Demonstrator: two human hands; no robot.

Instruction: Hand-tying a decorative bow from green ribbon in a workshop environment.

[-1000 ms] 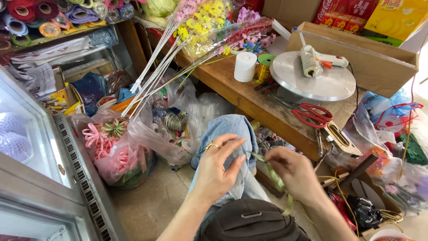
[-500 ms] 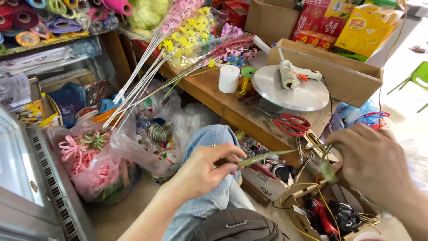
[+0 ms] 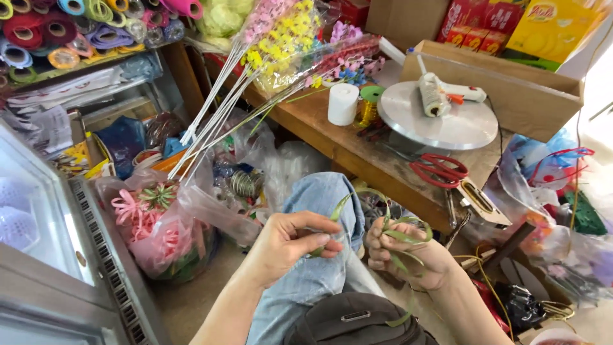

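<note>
Left hand: the left hand (image 3: 287, 246) sits over the knee in blue jeans (image 3: 322, 211), fingers curled in with thumb and fingertips pinched shut on one end of a green ribbon (image 3: 377, 220).
Right hand: the right hand (image 3: 405, 255) is half closed, palm turned up, and the ribbon loops round its fingers in several turns (how many I cannot count, the strands overlap).
Ribbon: thin, pale green and glossy, it arches from the left pinch up over the gap between the hands and down into the coil on the right; a loose tail hangs below the right wrist towards the dark bag (image 3: 357, 319) on the lap.
Step in hand: by my reading, the ribbon is being wound into loops, with the left hand anchoring and the right hand serving as the form.
Next move calls for: I judge that the left pinch must keep tension while another turn is laid beside the others, so the coil does not slip off the fingers.
Bench: the wooden bench (image 3: 338, 137) carries red-handled scissors (image 3: 440, 169), a round grey turntable (image 3: 437, 115) with a glue gun (image 3: 447, 92) lying on it, and a white roll (image 3: 343, 104), all well apart from the hands.
Floor: a clear bag of pink ribbon bows (image 3: 153, 220) stands to the left of the knee.
</note>
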